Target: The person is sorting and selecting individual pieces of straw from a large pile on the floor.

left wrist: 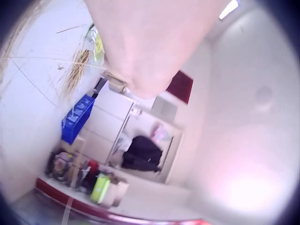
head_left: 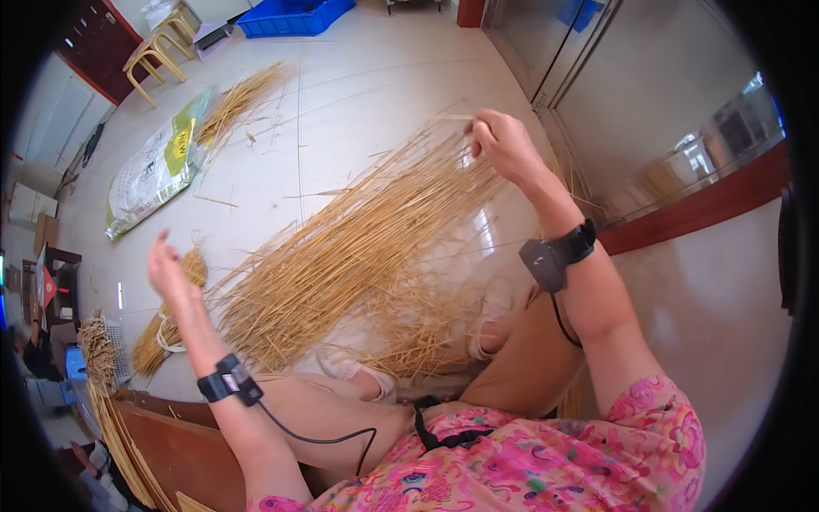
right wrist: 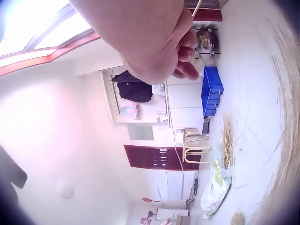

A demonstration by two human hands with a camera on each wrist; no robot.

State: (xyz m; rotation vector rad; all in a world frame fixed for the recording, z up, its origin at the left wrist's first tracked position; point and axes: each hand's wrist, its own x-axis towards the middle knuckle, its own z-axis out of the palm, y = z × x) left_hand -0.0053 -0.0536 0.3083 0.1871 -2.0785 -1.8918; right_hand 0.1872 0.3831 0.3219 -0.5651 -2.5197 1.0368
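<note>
My right hand (head_left: 505, 145) is raised over the far right end of a long spread of golden straw (head_left: 341, 235) on the floor. Its fingers are curled and pinch a pale straw stalk (head_left: 459, 117), whose end also shows beyond the hand in the right wrist view. My left hand (head_left: 169, 271) is lifted at the left of the spread, fingers loosely bent, with nothing visible in them. Below it lies a tied straw bundle (head_left: 153, 346), partly hidden by the hand and forearm. In the left wrist view the palm hides the fingers.
Loose straw scraps (head_left: 418, 337) lie between my feet. A white and green sack (head_left: 158, 171) with more straw (head_left: 243, 98) lies at the far left. Behind are a blue crate (head_left: 294, 19) and stools (head_left: 158, 55). A metal cabinet (head_left: 657, 102) stands at right, a wooden board (head_left: 171, 452) at lower left.
</note>
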